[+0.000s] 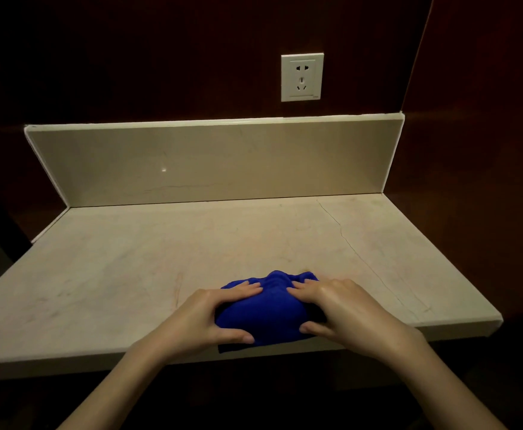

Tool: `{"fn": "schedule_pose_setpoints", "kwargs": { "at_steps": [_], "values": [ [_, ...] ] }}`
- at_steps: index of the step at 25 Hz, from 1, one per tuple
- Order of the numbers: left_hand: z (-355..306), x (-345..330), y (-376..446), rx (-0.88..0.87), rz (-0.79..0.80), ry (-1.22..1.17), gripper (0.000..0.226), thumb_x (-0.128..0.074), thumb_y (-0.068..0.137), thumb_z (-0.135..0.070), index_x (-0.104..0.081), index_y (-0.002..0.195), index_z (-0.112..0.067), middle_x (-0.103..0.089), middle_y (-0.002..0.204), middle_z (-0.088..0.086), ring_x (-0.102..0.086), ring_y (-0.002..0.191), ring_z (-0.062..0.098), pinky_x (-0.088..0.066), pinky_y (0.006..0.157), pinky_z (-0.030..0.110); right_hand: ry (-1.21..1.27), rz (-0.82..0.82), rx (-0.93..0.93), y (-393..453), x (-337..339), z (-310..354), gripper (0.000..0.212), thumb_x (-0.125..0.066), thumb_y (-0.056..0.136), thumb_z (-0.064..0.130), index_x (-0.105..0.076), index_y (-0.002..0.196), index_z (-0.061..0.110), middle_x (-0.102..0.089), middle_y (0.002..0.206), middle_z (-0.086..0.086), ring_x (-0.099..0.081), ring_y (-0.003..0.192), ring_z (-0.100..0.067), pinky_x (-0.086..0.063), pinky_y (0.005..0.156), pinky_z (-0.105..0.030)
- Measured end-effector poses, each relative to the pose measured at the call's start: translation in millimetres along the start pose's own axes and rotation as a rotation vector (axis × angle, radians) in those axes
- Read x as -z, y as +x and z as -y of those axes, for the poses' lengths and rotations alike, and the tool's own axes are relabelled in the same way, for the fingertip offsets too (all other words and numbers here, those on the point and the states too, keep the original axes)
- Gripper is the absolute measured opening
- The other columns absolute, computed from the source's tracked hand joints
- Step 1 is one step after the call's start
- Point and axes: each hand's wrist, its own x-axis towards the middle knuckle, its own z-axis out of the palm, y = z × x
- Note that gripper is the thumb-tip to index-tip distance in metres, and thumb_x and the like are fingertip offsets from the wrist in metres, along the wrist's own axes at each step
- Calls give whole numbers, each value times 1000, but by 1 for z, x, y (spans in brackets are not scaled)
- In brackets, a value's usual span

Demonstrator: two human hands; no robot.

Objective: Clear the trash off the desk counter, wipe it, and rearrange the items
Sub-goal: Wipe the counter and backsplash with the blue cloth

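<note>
A bunched blue cloth (269, 308) lies on the beige marble counter (130, 274) near its front edge, with one corner hanging over the edge. My left hand (213, 315) grips the cloth's left side, fingers on top and thumb along the front. My right hand (338, 308) grips its right side the same way. The two hands squeeze the cloth between them.
A beige backsplash (216, 162) rises behind the counter. A white wall socket (302, 77) sits on the dark wood wall above it. A thin crack (347, 243) runs across the counter's right part. Dark walls close in on the left and right.
</note>
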Motion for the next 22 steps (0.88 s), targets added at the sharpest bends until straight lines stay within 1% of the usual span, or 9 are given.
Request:
{"fn": "schedule_pose_setpoints", "kwargs": {
  "at_steps": [4,7,9,12,15,17,19,22],
  "values": [
    [-9,-2,7,12,0,29,65,-79,70,-45,-43,122,-62,-44,136,-36,-31,130,-19,-30,110,14,137,17,-6,-5,3,-14,48,-64,87,35,-51,133,33,-46,144,12,-39,135,-8,-35,109,-32],
    [-22,-16,21,1,14,30,67,-79,72,-44,-41,124,-61,-43,139,-33,-29,131,-19,-28,112,15,214,41,-43,-19,10,-32,50,-67,86,31,-52,133,35,-48,142,16,-42,131,-6,-36,109,-30],
    [-38,-32,38,-41,31,47,69,-78,72,-47,-40,129,-58,-41,141,-32,-29,131,-18,-28,112,15,250,53,-111,-37,16,-54,55,-69,85,28,-49,135,37,-46,142,19,-39,133,-2,-32,112,-26],
    [-66,-61,69,-118,71,73,73,-76,74,-48,-40,138,-48,-39,145,-28,-27,135,-13,-26,114,17,259,70,-236,-69,24,-90,65,-71,82,28,-41,139,38,-38,146,21,-30,136,4,-24,114,-22],
    [-92,-85,102,-187,109,82,74,-75,76,-46,-40,142,-41,-40,147,-23,-28,137,-8,-26,115,22,218,76,-316,-98,33,-120,67,-71,82,29,-38,140,38,-35,144,25,-22,130,13,-18,112,-16],
    [-109,-101,123,-225,134,88,74,-74,78,-45,-39,143,-38,-40,148,-20,-29,138,-4,-26,116,25,194,76,-383,-117,38,-136,68,-71,83,29,-36,141,37,-33,144,26,-21,129,13,-17,114,-19],
    [-125,-116,140,-258,145,97,73,-73,79,-46,-39,143,-37,-40,148,-18,-30,138,-2,-27,116,27,183,48,-461,-131,40,-149,69,-71,83,28,-35,141,36,-32,147,23,-24,136,7,-17,116,-23],
    [-140,-129,163,-311,143,138,72,-72,78,-48,-42,142,-36,-45,145,-17,-36,135,0,-30,113,27,149,24,-541,-145,34,-158,69,-66,87,24,-29,144,33,-26,152,18,-20,140,3,-13,115,-21]
  ]
}}
